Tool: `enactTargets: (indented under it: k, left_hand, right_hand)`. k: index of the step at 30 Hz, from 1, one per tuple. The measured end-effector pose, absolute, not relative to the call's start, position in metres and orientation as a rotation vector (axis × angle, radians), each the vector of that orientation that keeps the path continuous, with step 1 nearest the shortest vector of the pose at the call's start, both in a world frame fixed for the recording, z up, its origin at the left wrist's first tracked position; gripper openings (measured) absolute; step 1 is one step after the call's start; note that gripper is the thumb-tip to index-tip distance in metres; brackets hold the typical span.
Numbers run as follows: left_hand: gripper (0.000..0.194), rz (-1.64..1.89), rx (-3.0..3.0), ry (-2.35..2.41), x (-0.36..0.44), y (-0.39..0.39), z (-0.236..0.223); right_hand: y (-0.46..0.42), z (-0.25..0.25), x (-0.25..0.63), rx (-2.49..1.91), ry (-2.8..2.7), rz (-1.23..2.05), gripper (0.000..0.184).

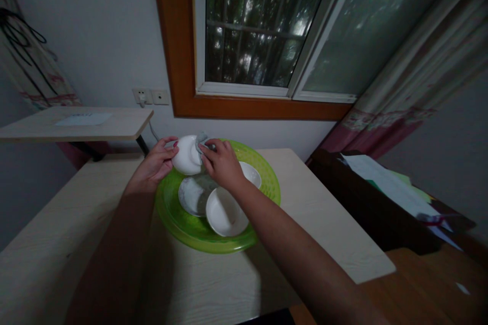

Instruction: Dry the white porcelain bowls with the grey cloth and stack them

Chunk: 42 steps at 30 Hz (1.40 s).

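A white bowl point(186, 156) is tilted on its side above the green basin, its underside turned to the right. My left hand point(160, 160) grips its left edge, thumb and fingers closed on it. Pinched in my right hand point(221, 160), a grey cloth point(201, 141) presses against the bowl's foot. Below, in the round green basin point(171, 231), sit a patterned white dish point(193, 197), a white bowl point(226, 213) in front, and another white bowl point(251, 174) at the right, partly covered by my right hand and forearm.
The basin stands on a pale wooden table point(316, 213). A raised wooden shelf point(122, 124) with a paper is at the left, near wall sockets point(150, 96). Behind are a window point(259, 25) and curtains point(419, 71). Papers point(389, 183) lie on dark furniture to the right.
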<state>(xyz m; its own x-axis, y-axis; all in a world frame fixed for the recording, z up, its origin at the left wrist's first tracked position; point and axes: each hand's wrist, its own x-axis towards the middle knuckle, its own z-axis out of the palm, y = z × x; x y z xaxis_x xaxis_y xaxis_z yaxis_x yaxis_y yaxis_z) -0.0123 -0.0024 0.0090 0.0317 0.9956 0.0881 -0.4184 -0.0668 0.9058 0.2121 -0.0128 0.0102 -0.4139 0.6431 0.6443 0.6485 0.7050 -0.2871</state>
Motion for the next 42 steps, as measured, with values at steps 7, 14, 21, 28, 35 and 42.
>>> enactTargets:
  k: [7, 14, 21, 28, 35, 42]
  left_hand:
    - [0.041, 1.447, 0.897, 0.795, -0.0111, -0.0026, 0.0105]
    - [0.038, 1.437, 0.886, 0.783, -0.0097, -0.0047, 0.0124]
    - [0.036, 1.464, 0.872, 0.787, -0.0103, -0.0039, 0.0117]
    - [0.035, 1.443, 0.874, 0.798, -0.0086, -0.0066, 0.0142]
    - [0.033, 1.474, 0.845, 0.773, -0.011, 0.0001, 0.0084]
    - [0.028, 1.527, 0.803, 0.757, -0.0131, 0.0019, 0.0047]
  right_hand:
    - [-0.0108, 0.0055, 0.2176, -0.937, -2.181, -0.028, 0.034]
    - [-0.0178, 0.0101, 0.2127, -0.934, -2.227, -0.077, 0.04]
    - [-0.0141, 0.0107, 0.2162, -1.051, -2.196, -0.079, 0.041]
    - [-0.015, 0.0066, 0.2149, -0.819, -2.278, -0.018, 0.04]
    - [-0.0161, 0.0121, 0.2127, -1.082, -2.218, -0.119, 0.045]
    - [-0.0114, 0.0078, 0.2172, -1.045, -2.253, -0.097, 0.052]
